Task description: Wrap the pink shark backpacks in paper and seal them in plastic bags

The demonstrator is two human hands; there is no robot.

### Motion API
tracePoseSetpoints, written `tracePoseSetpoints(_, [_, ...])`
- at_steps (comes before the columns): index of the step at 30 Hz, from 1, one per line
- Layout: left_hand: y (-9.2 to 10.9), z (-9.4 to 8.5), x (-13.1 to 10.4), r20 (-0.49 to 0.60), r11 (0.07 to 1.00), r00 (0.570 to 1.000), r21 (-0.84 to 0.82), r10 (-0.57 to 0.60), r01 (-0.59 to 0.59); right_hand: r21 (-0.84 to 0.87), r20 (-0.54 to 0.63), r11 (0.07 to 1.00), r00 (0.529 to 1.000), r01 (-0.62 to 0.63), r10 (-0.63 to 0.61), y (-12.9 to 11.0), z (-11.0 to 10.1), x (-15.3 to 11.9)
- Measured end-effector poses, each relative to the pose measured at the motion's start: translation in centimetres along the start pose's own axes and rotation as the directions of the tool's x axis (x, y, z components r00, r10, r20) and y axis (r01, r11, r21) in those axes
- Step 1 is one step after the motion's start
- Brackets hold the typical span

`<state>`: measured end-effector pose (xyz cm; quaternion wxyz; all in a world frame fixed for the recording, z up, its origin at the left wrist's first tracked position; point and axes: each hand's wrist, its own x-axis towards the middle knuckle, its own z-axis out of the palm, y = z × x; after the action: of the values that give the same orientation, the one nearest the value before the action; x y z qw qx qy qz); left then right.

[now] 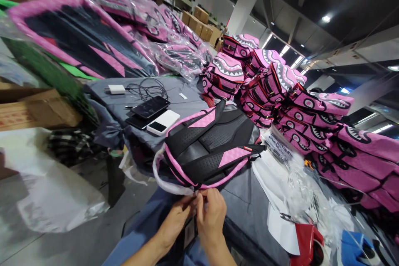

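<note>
My left hand [175,221] and right hand [212,212] meet at the backpack's [212,137] end, by the desk's [246,203] near edge; what they grip, I can't tell. Likely fiddly fastening, needing steady fingertips next.

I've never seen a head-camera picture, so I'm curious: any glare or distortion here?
Head view: a ceiling light glows white; clear plastic wrapping shines. Head view: the pillar leans at a slant. Head view: the backpack looks fairly sharp, but detail between the left hand and right hand is unclear.

Open cloth [245,205] right of the backpack [215,137], stacked bags [264,81] beyond.
</note>
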<state>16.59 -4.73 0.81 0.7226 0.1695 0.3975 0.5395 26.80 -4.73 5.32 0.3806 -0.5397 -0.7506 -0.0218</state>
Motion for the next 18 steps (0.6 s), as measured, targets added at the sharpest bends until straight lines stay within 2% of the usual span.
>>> tracePoseSetpoints(4, [-0.1, -0.2, -0.4, 0.082, 0.989, 0.996, -0.139, -0.040, 0.051, 0.149, 0.079, 0.977, 0.987, -0.151, 0.140, 0.4, -0.3, -0.1])
tracePoseSetpoints(8, [-0.2, 0.4, -0.9, 0.114, 0.974, 0.988, -0.188, -0.106, 0.126, 0.338, 0.173, 0.871, 0.933, -0.357, 0.315, 0.8, -0.3, 0.2])
tracePoseSetpoints(11, [0.0, 1.0, -0.9, 0.084, 0.993, 0.995, -0.102, -0.050, 0.059, 0.409, 0.211, 0.789, 0.889, -0.459, 0.407, 1.1, 0.4, 0.4])
tracePoseSetpoints(14, [0.2, 1.1, -0.6, 0.053, 0.999, 0.999, -0.038, 0.008, -0.006, 0.422, 0.192, 0.767, 0.874, -0.484, 0.446, 1.3, 0.9, 0.0])
tracePoseSetpoints(16, [0.2, 0.7, -0.3, 0.027, 1.000, 1.000, -0.016, 0.001, -0.001, 0.425, 0.171, 0.766, 0.874, -0.482, 0.456, 1.7, 0.2, -0.8])
tracePoseSetpoints(18, [-0.2, 0.0, -0.2, -0.016, 0.999, 0.999, 0.007, -0.039, 0.039, 0.403, 0.115, 0.765, 0.857, -0.503, 0.503, 3.1, -2.2, -2.3])
